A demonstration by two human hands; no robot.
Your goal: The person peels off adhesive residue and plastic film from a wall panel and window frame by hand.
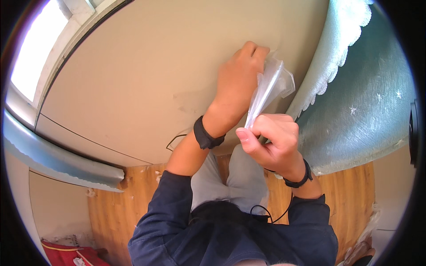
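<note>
A clear, crumpled piece of plastic film (271, 83) stretches between my two hands in front of a beige wall (149, 66). Its lower, narrowed end is pinched between the thumb and fingers of my right hand (273, 139). My left hand (241, 73) is higher up, close to the wall, with its back towards me. The fingertips of that hand are hidden, at the film's upper edge, so its hold on the film cannot be made out. A black band circles each wrist.
A blue-green curtain (359, 109) with a scalloped edge and stars hangs at the right. Another curtain (66, 163) lies at the left, below a bright window (40, 50). A black cable (283, 212) loops at my waist. Red cloth (73, 254) is on the wooden floor (116, 212).
</note>
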